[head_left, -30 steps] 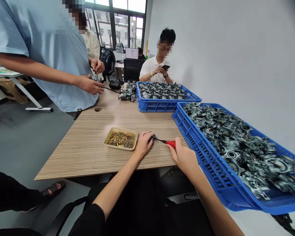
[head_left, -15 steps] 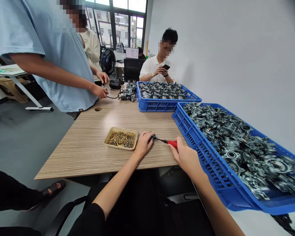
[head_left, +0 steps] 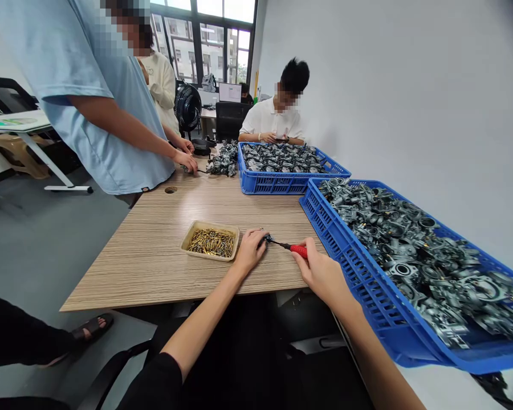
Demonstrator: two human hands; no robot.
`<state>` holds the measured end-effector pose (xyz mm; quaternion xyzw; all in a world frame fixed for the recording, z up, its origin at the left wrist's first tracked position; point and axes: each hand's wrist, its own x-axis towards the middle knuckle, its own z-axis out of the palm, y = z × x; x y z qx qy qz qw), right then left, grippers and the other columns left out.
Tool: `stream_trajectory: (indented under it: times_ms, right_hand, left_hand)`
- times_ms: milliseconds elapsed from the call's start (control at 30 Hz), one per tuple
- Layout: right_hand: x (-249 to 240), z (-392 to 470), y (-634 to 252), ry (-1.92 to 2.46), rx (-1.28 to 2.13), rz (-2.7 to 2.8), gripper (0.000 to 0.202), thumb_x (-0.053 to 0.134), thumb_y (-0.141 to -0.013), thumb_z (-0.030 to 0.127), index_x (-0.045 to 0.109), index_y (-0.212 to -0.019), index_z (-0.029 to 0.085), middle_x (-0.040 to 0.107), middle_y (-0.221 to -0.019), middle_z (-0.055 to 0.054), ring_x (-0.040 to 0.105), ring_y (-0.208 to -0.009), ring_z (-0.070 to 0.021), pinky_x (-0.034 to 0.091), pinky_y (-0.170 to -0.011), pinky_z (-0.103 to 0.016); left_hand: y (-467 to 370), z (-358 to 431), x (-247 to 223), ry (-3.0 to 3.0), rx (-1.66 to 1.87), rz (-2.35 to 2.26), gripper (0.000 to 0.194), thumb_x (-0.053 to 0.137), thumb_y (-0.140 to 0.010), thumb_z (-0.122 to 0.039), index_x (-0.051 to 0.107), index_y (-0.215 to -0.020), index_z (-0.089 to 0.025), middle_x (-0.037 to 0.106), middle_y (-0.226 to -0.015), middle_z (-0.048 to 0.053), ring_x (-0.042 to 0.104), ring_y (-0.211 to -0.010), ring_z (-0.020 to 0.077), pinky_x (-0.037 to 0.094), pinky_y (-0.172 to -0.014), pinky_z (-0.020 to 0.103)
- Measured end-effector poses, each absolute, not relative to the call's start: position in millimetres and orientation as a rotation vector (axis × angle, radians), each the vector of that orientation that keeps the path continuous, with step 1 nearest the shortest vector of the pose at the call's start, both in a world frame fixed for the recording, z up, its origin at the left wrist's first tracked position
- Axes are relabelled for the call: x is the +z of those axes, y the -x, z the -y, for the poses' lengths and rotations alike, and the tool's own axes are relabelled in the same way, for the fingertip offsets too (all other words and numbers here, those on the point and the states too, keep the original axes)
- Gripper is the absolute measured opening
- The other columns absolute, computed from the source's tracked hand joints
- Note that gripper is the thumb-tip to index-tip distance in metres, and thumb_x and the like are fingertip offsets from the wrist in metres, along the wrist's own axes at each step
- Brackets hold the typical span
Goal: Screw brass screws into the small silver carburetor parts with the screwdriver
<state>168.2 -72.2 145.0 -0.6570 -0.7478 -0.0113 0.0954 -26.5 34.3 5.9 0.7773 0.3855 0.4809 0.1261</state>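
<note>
My left hand (head_left: 251, 249) is closed around a small metal carburetor part (head_left: 267, 238) on the table, and its fingers cover most of it. In my right hand (head_left: 320, 266) is the red handle of a screwdriver (head_left: 298, 250). The dark shaft points left, and its tip meets the part beside my left fingertips. Just left of my left hand stands a shallow beige tray (head_left: 183, 246) filled with small brass-coloured pieces (head_left: 211, 242).
A blue crate (head_left: 367, 302) heaped with metal carburetor bodies (head_left: 404, 250) flanks my right arm. Behind it sits a second blue crate (head_left: 277, 185) with parts in rows. A person in light blue (head_left: 128, 131) works at the left edge; another person in white (head_left: 268, 118) sits at the back.
My hands, the screwdriver and the part hold nearly the same place. The person in light blue has lowered their hands to the table; the seated person has lowered their hands and head.
</note>
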Motion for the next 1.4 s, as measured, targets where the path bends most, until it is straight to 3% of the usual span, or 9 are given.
stream_trajectory:
  times_ms: [167, 433, 667, 867, 1067, 1267, 1400]
  right_hand:
    - [149.4, 75.3, -169.3, 1.776, 0.149, 2.251, 0.019, 0.039, -0.106, 0.032, 0.044, -0.121, 0.023, 0.074, -0.092, -0.004, 0.074, -0.082, -0.0238, 0.038, -0.062, -0.027]
    - [145.2, 70.6, -167.0, 2.063, -0.093, 2.201, 0.028, 0.038, -0.107, 0.044, 0.047, -0.115, 0.02, 0.073, -0.077, -0.007, 0.073, -0.071, -0.0266, 0.032, -0.056, -0.028]
    - [150.2, 77.8, -166.2, 1.821, 0.107, 2.272, 0.017, 0.038, -0.107, 0.03, 0.042, -0.121, 0.022, 0.075, -0.099, -0.006, 0.075, -0.085, -0.0234, 0.037, -0.061, -0.026]
    - [147.7, 75.2, -162.9, 2.107, -0.097, 2.188, 0.028, 0.039, -0.107, 0.045, 0.047, -0.113, 0.019, 0.072, -0.077, -0.007, 0.073, -0.07, -0.0267, 0.029, -0.054, -0.028]
    - [150.3, 77.5, -167.4, 1.836, 0.105, 2.243, 0.02, 0.039, -0.106, 0.034, 0.042, -0.122, 0.022, 0.075, -0.094, -0.006, 0.075, -0.083, -0.0239, 0.036, -0.061, -0.026]
    - [146.5, 74.5, -163.1, 2.088, -0.077, 2.21, 0.028, 0.038, -0.107, 0.045, 0.047, -0.115, 0.02, 0.072, -0.076, -0.007, 0.073, -0.069, -0.0263, 0.032, -0.055, -0.027]
    - [148.3, 76.4, -164.9, 1.931, 0.043, 2.255, 0.023, 0.039, -0.107, 0.041, 0.044, -0.12, 0.022, 0.075, -0.084, -0.005, 0.074, -0.077, -0.0248, 0.036, -0.059, -0.027]
  left_hand:
    - [26.6, -34.3, 5.3, -2.255, 1.392, -1.126, 0.035, 0.056, -0.095, -0.012, 0.064, -0.127, -0.022, 0.072, -0.121, 0.007, 0.057, -0.117, 0.0257, 0.048, -0.106, 0.047]
    - [26.6, -34.5, 4.4, -2.251, 1.384, -1.141, 0.035, 0.057, -0.094, -0.012, 0.065, -0.127, -0.023, 0.072, -0.12, 0.007, 0.057, -0.118, 0.0262, 0.049, -0.106, 0.048]
    - [27.3, -33.8, 5.4, -2.262, 1.375, -1.133, 0.036, 0.057, -0.094, -0.011, 0.064, -0.128, -0.023, 0.072, -0.12, 0.007, 0.058, -0.117, 0.0249, 0.048, -0.106, 0.046]
    - [27.2, -33.6, 5.5, -2.252, 1.384, -1.124, 0.036, 0.056, -0.094, -0.011, 0.064, -0.128, -0.022, 0.072, -0.121, 0.007, 0.057, -0.118, 0.0255, 0.048, -0.107, 0.047]
    - [27.0, -33.7, 5.8, -2.247, 1.382, -1.126, 0.036, 0.056, -0.094, -0.01, 0.065, -0.127, -0.022, 0.072, -0.121, 0.007, 0.057, -0.118, 0.0262, 0.048, -0.107, 0.049]
    - [26.4, -34.3, 5.4, -2.252, 1.379, -1.125, 0.038, 0.055, -0.093, -0.01, 0.064, -0.128, -0.023, 0.072, -0.121, 0.007, 0.058, -0.117, 0.0255, 0.049, -0.106, 0.049]
    - [25.7, -34.7, 4.6, -2.249, 1.381, -1.128, 0.037, 0.056, -0.094, -0.011, 0.064, -0.128, -0.023, 0.072, -0.121, 0.007, 0.058, -0.118, 0.0254, 0.048, -0.106, 0.048]
